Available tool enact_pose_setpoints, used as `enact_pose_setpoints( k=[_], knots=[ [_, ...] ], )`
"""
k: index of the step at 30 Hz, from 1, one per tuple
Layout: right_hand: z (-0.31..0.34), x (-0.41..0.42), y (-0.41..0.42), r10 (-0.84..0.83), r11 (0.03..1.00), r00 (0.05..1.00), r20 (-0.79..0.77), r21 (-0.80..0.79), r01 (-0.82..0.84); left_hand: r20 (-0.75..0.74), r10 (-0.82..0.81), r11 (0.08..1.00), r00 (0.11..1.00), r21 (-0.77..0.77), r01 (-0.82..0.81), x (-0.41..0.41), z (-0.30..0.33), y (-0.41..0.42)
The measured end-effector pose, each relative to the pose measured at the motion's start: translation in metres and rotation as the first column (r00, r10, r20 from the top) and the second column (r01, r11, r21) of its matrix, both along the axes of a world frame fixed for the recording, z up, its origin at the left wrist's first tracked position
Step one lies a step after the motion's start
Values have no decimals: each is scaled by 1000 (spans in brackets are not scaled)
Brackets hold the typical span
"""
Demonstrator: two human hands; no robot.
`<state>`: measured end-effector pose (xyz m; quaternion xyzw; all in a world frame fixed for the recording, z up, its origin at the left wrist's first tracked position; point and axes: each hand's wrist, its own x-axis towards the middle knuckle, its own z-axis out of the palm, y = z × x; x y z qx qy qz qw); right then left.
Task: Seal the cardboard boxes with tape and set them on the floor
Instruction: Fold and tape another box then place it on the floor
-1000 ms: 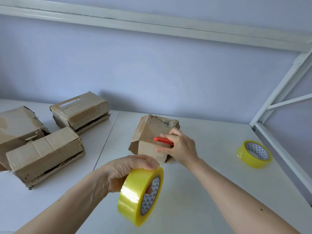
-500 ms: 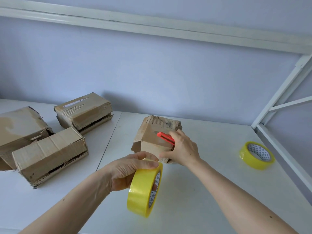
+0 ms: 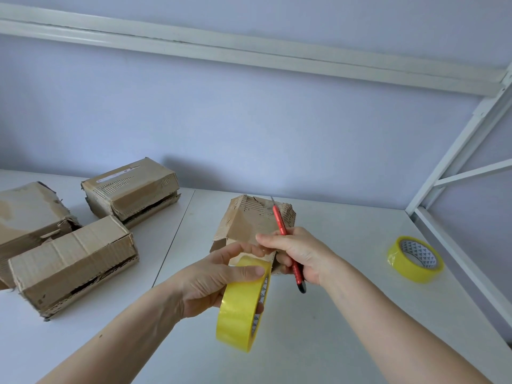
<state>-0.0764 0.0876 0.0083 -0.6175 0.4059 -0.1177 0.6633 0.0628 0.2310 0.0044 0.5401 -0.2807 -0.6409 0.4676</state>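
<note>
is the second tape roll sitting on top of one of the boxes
No, the second tape roll lies flat on the white table, far right, apart from every box.

Pale blue wall behind a white table

The wall rises behind the table; a white metal frame stands far right, its beam running across overhead.

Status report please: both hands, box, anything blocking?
Left hand grips tape roll. Right hand holds red cutter, touching box. Box still on table. No obstruction.
</note>
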Motion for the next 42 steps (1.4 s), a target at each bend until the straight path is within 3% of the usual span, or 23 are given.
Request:
enact_pose_setpoints(
  k=[2, 7, 12, 15, 19, 23, 27, 33, 42],
  knots=[
    [0, -1, -1, -17, 999, 1000, 26, -43, 18, -10, 7, 1000, 1000, 22, -7, -2, 0, -1],
    [-4, 0, 4, -42, 887, 999, -33, -461, 22, 33, -21, 999, 999, 35, 20, -6, 2, -3],
    [19, 12, -21, -146, 770, 989, 38, -623, 138, 15, 62, 995, 998, 72, -62, -14, 8, -13],
    [29, 29, -41, -152, 739, 986, 63, -655, 155, -27, 159, 987, 987, 42, -157, -11, 11, -18],
    [26, 46, -62, -111, 751, 993, -42, -658, 56, -68, 108, 994, 992, 23, -107, -8, 5, -9],
    [33, 63, -95, -238, 714, 971, 34, -672, 199, -56, 149, 988, 987, 42, -147, 0, -1, -5],
    [18, 85, -123, -231, 707, 965, -128, -704, 76, -63, 182, 981, 981, 76, -177, 3, -4, -8],
    [5, 109, -149, -261, 682, 929, -263, -731, -15, -124, 164, 953, 979, 277, -124, 8, -5, -28],
    [-23, 119, -166, -249, 698, 879, -407, -705, -129, -173, 154, 934, 973, 348, -86, 15, -19, -43]
  ],
)
